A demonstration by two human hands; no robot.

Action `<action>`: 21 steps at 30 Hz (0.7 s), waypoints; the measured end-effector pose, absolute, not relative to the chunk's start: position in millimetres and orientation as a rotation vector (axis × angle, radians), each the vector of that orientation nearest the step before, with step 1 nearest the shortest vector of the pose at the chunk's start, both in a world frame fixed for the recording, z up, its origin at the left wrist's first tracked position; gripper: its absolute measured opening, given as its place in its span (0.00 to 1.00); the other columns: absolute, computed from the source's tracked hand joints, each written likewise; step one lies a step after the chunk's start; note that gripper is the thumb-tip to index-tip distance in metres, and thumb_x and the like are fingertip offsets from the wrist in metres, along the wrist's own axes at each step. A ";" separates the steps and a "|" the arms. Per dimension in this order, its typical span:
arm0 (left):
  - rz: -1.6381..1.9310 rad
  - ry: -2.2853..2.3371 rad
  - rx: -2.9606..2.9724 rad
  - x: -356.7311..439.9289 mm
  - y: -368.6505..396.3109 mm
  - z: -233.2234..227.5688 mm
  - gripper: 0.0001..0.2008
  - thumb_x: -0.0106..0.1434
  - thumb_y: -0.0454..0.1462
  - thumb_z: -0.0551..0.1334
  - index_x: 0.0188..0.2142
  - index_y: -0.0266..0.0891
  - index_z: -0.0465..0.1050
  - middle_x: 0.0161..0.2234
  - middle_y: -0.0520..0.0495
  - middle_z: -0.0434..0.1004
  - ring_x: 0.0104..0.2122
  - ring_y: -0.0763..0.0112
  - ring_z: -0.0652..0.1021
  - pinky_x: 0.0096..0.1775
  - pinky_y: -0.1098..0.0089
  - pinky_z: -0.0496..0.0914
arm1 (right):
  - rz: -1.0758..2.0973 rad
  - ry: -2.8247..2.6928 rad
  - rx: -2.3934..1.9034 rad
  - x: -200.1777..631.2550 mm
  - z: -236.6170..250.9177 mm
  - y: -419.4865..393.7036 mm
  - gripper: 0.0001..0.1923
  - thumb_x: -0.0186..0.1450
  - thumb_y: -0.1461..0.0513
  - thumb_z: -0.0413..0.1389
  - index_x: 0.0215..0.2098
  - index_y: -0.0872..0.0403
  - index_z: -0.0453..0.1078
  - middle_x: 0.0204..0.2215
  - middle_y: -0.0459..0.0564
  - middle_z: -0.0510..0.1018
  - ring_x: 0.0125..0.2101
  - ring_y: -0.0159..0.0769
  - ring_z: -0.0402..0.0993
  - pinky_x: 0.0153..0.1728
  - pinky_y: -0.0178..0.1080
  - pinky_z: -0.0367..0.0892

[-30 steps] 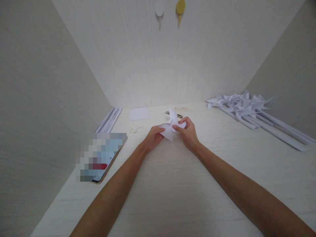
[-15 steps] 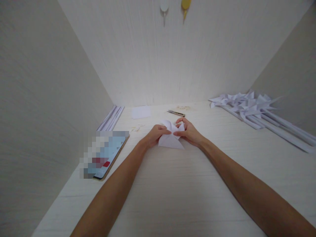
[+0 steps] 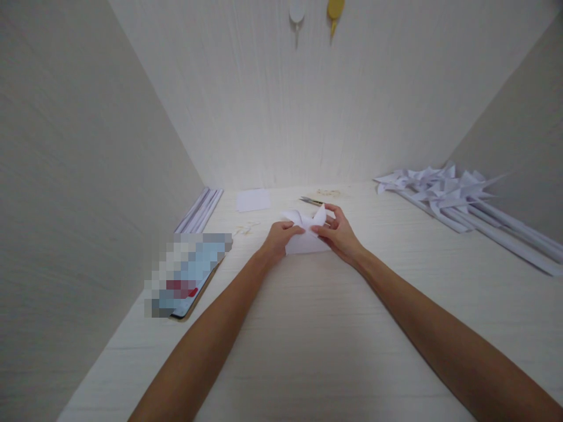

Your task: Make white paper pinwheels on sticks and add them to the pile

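A white paper pinwheel (image 3: 305, 244) with curled corners is held at the middle of the table between my two hands. My left hand (image 3: 278, 239) is closed on its left side, thumb pressed near the centre and the other fingers mostly hidden beneath. On the opposite side my right hand (image 3: 342, 235) pinches the paper, its thumb also near the centre and its index finger behind a corner that stands up. Just beyond the pinwheel lie thread snips (image 3: 311, 200), partly covered by the paper and my right hand.
Paper pinwheels (image 3: 444, 186) on rolled sticks are heaped at the right. Rolled paper sticks (image 3: 200, 211) lie at the left wall, with paper sheets (image 3: 253, 199) beside them. A phone (image 3: 197, 275), partly blurred, rests nearer me. Small rubber bands (image 3: 247, 228) are scattered about; hooks (image 3: 335, 10) hang on the wall.
The right corner of the pinwheel now stands higher, and its lower flap no longer hangs as far toward me. My right hand has shifted slightly right, still gripping the paper.
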State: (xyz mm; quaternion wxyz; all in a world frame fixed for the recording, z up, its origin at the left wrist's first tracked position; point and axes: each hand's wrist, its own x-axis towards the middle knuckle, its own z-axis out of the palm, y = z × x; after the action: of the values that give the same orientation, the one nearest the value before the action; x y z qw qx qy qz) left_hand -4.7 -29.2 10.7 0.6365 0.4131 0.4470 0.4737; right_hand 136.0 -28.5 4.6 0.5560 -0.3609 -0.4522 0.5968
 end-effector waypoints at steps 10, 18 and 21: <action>1.400 0.841 0.515 -1.3 -20.7 12.0 0.02 0.44 0.28 0.58 0.21 0.33 0.67 0.20 0.51 0.70 0.21 0.75 0.70 0.31 0.72 0.65 | 1.395 -1.380 -0.722 130.8 0.3 -31.7 0.08 0.44 0.70 0.56 0.22 0.54 0.64 0.29 0.44 0.73 0.30 0.30 0.70 0.35 0.36 0.65; 1.416 0.782 0.488 1.9 -20.8 11.4 0.02 0.45 0.27 0.57 0.21 0.31 0.68 0.21 0.49 0.72 0.22 0.75 0.71 0.29 0.73 0.65 | 1.144 -1.467 -0.882 121.5 -2.0 -33.8 0.07 0.41 0.70 0.58 0.21 0.55 0.72 0.21 0.45 0.75 0.22 0.29 0.68 0.26 0.34 0.65; 1.432 0.788 0.580 3.9 -23.9 11.1 0.02 0.43 0.27 0.59 0.18 0.32 0.67 0.19 0.51 0.70 0.21 0.77 0.69 0.27 0.74 0.63 | 1.092 -1.395 -0.891 121.5 0.6 -35.4 0.05 0.42 0.66 0.60 0.20 0.55 0.73 0.21 0.45 0.76 0.23 0.29 0.69 0.27 0.34 0.65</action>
State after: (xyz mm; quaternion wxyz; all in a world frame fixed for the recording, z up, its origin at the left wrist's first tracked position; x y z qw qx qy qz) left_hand 3.9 -23.9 11.1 0.6472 0.2548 0.3463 0.6295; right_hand 121.5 -35.4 0.6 0.5475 -0.3759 -0.5886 0.4609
